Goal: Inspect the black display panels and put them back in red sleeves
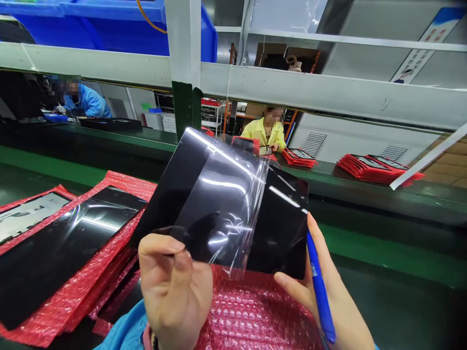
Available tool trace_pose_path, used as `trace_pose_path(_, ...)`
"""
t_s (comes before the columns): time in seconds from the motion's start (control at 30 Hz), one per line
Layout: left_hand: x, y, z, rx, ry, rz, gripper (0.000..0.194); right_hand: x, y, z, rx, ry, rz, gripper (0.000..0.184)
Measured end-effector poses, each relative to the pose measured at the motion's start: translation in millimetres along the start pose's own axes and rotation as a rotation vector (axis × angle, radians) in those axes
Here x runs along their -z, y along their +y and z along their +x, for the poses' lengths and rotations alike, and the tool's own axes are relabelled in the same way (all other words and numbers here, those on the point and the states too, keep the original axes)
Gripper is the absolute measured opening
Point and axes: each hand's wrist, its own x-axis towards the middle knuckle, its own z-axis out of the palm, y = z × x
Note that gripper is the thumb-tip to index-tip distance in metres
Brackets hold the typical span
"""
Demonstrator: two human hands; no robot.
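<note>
I hold a glossy black panel [280, 228] up in front of me over red bubble wrap [251, 316]. My left hand [175, 291] pinches the lower left edge of a clear protective film [226, 204] that is peeled partly away from the panel's face. My right hand [328, 291] supports the panel's lower right corner, with a blue pen [319, 287] tucked between its fingers.
On my left lies a stack of black panels [62, 243] in red bubble-wrap sleeves [120, 182]. A green-edged bench [365, 243] runs across behind, with red stacks [375, 167] on the far bench. Two other people work beyond: one in blue [85, 99], one in yellow [266, 131].
</note>
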Motion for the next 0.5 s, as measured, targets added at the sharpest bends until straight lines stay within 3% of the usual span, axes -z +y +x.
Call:
trace_pose_path(0.23, -6.0, 1.7, 38.3, 0.237, -0.035, -0.186, 0.008, -11.7, -16.7, -12.9, 0.037, -0.021, 0.297, 0.077)
trace_pose_path(0.37, -9.9, -1.9, 48.8, 0.287, -0.008, -0.245, 0.015, -18.2, -19.7, -21.6, -0.021, 0.038, 0.461, 0.077)
trace_pose_path(0.5, -9.0, -5.1, 54.5, 0.342, -0.002, -0.231, 0.014, -19.4, -16.0, -25.3, 0.011, -0.008, 0.562, 0.069)
